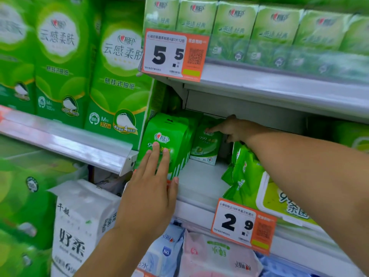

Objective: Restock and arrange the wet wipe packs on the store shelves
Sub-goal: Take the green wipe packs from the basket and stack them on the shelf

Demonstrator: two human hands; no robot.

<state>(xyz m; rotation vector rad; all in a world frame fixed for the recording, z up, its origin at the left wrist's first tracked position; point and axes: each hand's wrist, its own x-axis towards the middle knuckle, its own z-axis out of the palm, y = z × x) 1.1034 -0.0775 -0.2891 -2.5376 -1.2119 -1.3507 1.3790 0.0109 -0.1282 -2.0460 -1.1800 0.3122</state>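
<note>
Green large wipe packs (245, 172) (toppled) flank right hand (229, 129).

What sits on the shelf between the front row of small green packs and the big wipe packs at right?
One small green pack, set back and touched by the right hand; bare shelf before it, head view.

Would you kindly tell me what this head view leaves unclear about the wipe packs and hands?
- Right hand: grip on the rear pack is shadowed by the shelf.
- Front row: pack count blurred; left hand covers the labels.
- Large pack: the right arm hides it.
</note>
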